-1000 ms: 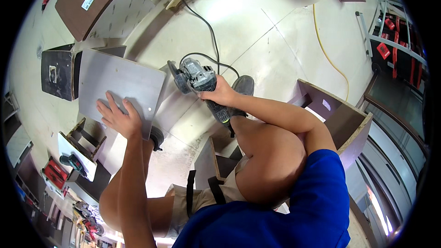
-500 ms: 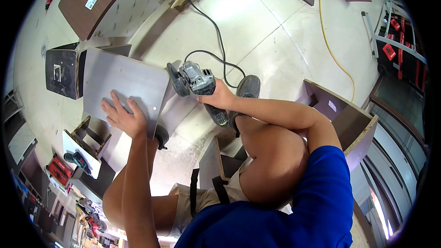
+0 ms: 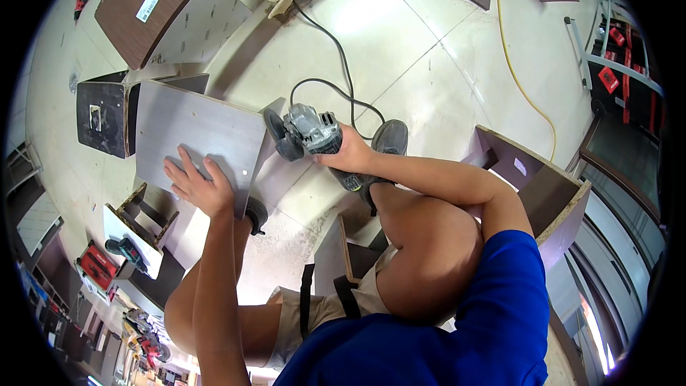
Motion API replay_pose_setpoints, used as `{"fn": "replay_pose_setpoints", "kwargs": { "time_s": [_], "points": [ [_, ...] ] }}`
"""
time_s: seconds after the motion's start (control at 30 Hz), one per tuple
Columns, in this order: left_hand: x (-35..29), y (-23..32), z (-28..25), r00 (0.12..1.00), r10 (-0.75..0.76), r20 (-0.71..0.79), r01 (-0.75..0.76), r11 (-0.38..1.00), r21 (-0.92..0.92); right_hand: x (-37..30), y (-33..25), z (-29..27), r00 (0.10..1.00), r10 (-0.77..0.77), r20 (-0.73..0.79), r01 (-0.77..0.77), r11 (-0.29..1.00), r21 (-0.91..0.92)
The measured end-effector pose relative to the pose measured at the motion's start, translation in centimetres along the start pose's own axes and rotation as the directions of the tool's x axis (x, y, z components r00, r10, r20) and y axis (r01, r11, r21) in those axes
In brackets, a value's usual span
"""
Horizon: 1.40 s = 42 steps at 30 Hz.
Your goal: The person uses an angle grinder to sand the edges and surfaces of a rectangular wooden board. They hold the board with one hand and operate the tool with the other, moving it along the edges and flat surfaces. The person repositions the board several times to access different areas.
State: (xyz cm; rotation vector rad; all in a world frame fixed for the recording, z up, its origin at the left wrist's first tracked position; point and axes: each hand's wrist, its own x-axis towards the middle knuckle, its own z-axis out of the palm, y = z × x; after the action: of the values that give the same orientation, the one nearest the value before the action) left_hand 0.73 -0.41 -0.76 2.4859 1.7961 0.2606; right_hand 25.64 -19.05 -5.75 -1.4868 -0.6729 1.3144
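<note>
My right hand [image 3: 351,151] is wrapped round the body of a grey and black angle grinder [image 3: 314,129]. The grinder's disc and guard [image 3: 284,134] are beside the right edge of a grey wooden box [image 3: 193,118]; whether the disc touches that edge I cannot tell. Flat on the box's top panel lies my left hand [image 3: 204,184], fingers spread, holding nothing. A black cord [image 3: 348,75] trails over the floor beyond the grinder.
Left of the grey box stands a black box [image 3: 102,116], with a large brown panelled piece [image 3: 150,0] behind. A cordless drill [image 3: 128,250] rests on a white board at lower left. An open brown cabinet box [image 3: 543,186] stands right, near a yellow cable [image 3: 509,57].
The grinder has tilted slightly in my right hand, its rear end now more hidden. My view has shifted a little; my left hand stays on the box.
</note>
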Motion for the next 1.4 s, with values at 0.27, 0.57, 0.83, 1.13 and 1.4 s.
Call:
{"fn": "replay_pose_setpoints", "kwargs": {
  "time_s": [0.27,0.57,0.83,1.13,1.4],
  "points": [
    [-0.3,-0.9,0.3,0.999,0.026,0.022,-0.026,1.0,0.012,-1.9,0.6,-1.6,0.998,0.052,-0.03,-0.054,0.997,-0.061],
    [-1.6,-1.1,-0.8,0.973,0.212,0.096,-0.218,0.975,0.049,-0.9,-0.4,-5.2,0.976,0.011,-0.218,-0.023,0.999,-0.049],
    [-2.4,-5.8,-5.2,0.729,0.589,0.349,-0.609,0.791,-0.064,-0.9,0.9,-6.2,0.95,0.006,-0.313,0.029,0.994,0.107],
    [3.7,-11.2,-0.6,0.985,-0.054,0.166,0.105,0.944,-0.313,1.1,3.0,-7.5,0.99,0.021,-0.137,0.002,0.987,0.162],
    [10.6,-5.9,1.1,0.945,-0.297,0.134,0.322,0.916,-0.238,0.7,3.2,-7.4,0.98,0.117,-0.159,-0.078,0.969,0.232]
  ]
}}
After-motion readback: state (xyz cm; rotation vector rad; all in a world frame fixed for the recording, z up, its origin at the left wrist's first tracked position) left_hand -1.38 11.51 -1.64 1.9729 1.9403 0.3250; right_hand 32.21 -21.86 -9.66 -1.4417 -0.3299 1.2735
